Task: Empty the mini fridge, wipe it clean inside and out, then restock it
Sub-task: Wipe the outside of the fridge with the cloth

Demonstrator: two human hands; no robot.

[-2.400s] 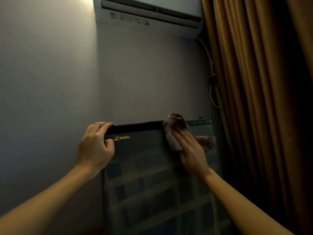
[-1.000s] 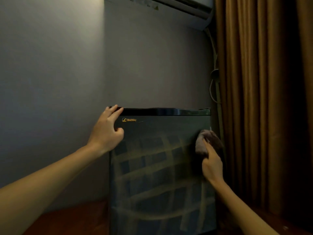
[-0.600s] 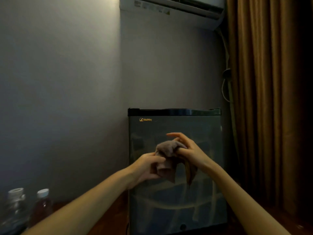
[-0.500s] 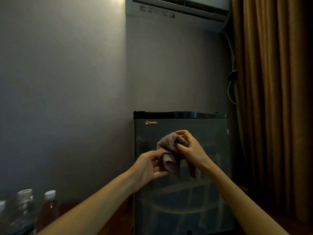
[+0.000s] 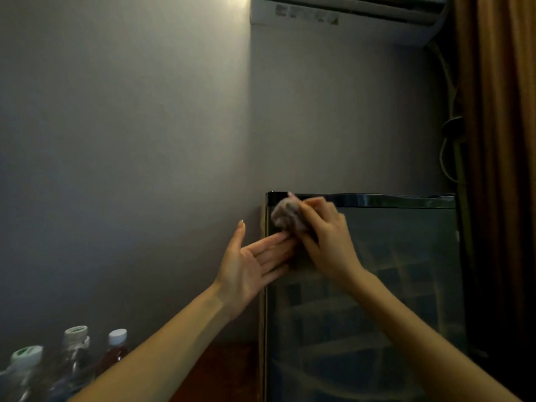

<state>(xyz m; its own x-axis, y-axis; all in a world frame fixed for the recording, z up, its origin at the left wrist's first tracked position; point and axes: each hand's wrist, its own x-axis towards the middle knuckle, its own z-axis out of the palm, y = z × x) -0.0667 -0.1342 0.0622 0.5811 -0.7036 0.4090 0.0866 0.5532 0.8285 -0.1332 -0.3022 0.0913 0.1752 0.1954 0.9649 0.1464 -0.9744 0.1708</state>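
The dark mini fridge [image 5: 377,285] stands shut against the wall, its glossy door streaked with wipe marks. My right hand [image 5: 327,242] holds a bunched brownish cloth [image 5: 285,214] against the door's top left corner. My left hand [image 5: 252,265] is spread flat, palm up, with straight fingers at the door's left edge just below the cloth, fingertips close to my right hand.
Three capped bottles [image 5: 72,361] stand on a wooden surface [image 5: 220,369] at the lower left. An air conditioner [image 5: 342,15] hangs above. A brown curtain [image 5: 499,169] and cables [image 5: 449,140] flank the fridge's right side.
Both hands were bunching the cloth in front of the door. Now my right hand has carried it up to the top left corner, and my left hand has let go and opened flat.
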